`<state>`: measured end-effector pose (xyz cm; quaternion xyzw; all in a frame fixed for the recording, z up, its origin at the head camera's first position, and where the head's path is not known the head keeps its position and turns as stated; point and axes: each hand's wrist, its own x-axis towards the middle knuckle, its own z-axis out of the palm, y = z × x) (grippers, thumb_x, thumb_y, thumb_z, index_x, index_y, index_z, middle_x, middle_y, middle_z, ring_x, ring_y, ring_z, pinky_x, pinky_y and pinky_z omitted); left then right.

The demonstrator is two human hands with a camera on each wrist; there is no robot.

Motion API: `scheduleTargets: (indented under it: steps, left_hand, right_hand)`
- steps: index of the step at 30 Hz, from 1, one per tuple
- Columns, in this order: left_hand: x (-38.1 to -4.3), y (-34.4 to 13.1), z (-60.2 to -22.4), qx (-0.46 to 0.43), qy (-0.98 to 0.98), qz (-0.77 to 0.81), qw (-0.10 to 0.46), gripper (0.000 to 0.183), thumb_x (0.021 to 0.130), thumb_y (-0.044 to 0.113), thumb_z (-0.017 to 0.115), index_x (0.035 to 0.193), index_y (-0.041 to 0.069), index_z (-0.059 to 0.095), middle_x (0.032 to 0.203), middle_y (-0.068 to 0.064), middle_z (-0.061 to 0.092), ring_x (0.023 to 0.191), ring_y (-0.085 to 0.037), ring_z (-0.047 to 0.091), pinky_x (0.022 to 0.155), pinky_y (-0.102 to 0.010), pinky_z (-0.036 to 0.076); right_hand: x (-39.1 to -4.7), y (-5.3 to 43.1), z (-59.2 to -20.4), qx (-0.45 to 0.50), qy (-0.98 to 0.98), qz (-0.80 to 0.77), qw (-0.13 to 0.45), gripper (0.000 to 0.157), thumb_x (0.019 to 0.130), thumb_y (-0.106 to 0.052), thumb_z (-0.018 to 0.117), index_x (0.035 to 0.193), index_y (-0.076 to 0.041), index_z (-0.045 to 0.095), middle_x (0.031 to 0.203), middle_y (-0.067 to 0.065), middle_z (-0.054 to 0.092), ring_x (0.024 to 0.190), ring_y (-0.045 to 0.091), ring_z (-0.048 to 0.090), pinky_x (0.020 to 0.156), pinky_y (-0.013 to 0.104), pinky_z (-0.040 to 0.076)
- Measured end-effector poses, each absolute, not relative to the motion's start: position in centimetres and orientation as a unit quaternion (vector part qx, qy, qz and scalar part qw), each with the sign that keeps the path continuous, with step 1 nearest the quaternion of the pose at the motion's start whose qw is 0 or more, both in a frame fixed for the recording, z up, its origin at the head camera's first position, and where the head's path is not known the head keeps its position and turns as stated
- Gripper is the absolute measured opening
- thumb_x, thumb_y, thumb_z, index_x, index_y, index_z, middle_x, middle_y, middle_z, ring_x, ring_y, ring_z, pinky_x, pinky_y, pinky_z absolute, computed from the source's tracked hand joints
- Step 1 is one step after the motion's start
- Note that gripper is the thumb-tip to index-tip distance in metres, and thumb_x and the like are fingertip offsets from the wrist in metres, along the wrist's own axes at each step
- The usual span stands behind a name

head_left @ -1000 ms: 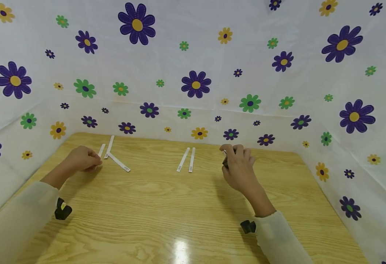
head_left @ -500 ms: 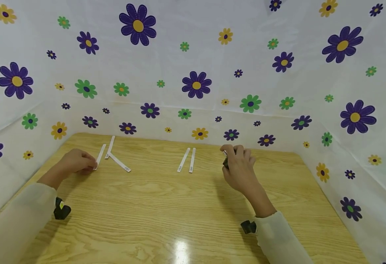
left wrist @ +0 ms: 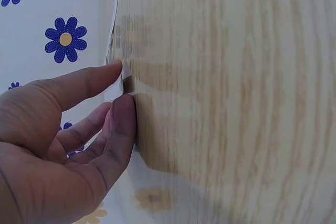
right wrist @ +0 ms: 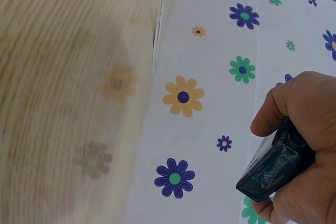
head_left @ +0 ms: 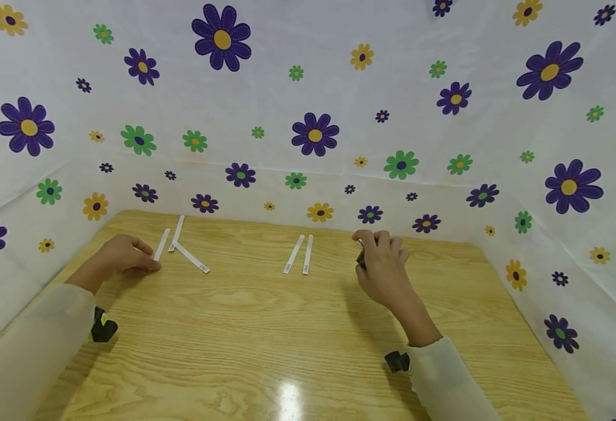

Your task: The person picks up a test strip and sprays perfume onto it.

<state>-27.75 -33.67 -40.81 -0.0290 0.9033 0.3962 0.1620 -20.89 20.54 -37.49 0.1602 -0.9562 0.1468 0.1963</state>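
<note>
In the head view, my left hand [head_left: 128, 255] is at the near end of a thin white strip [head_left: 162, 242] lying on the table at the left. In the left wrist view its thumb and fingertips stand apart around that end; whether they touch the strip is unclear. Beside it, a slanted strip [head_left: 193, 258] meets the near end of another strip [head_left: 179, 229]. My right hand [head_left: 384, 266], raised at the right, grips a dark, glossy, block-like object [right wrist: 278, 163], partly hidden by the fingers.
Two more white strips, one leaning [head_left: 293, 255] and one straighter [head_left: 308, 255], lie mid-table with small dark print at their near ends. Behind the wooden table [head_left: 244, 327] and along its sides hangs a white flowered sheet [head_left: 265, 88].
My left hand first drew back slightly from the left strip, then shifted a little rightward, its thumb and fingers spreading at the strip's near end. My right hand has stayed put with the dark object.
</note>
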Motion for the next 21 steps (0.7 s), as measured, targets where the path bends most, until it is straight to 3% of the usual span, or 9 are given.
scheduleTargets:
  steps: [21]
  left_hand:
    - [-28.58,-33.84,-41.17,-0.055,0.893,0.407,0.183,0.063,0.083,0.011,0.085,0.128,-0.016,0.050,0.090,-0.008,0.064,0.070,-0.011,0.065,0.067,-0.027,0.059]
  right_hand:
    - [-20.79,20.63,-37.43,0.160,-0.956,0.148,0.196,0.056,0.087,0.000,0.069,0.133,-0.019,0.043,0.126,0.029,0.046,0.104,0.048,0.041,0.079,0.058,0.036]
